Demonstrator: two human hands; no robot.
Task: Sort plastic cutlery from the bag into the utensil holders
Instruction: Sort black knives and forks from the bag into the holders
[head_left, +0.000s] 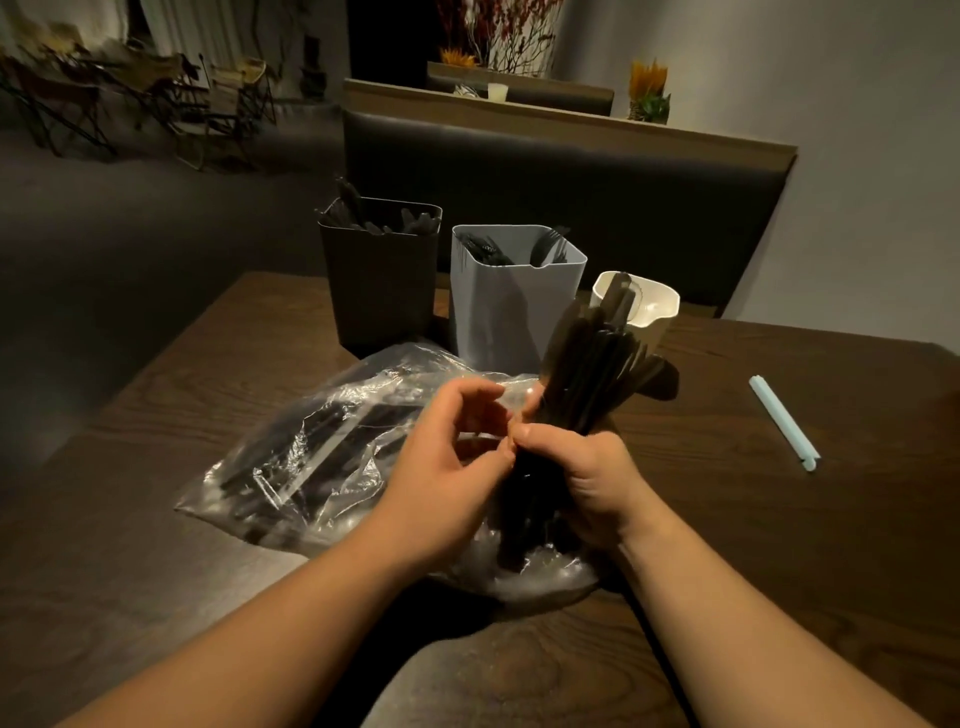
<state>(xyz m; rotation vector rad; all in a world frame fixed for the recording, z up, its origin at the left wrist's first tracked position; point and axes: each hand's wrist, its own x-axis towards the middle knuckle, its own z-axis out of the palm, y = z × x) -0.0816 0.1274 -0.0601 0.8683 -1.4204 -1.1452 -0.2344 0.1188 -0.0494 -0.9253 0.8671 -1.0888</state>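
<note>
A clear plastic bag of black cutlery lies on the dark wooden table. My right hand grips a thick bundle of black cutlery, its tips fanning up and right over the bag. My left hand pinches the clear plastic at the bundle's left side. Behind the bag stand three holders: a dark one and a grey one, both with black cutlery inside, and a white one partly hidden behind the bundle.
A pale blue stick-like piece lies on the table to the right. A dark padded bench back runs behind the table. Chairs stand far left across the floor.
</note>
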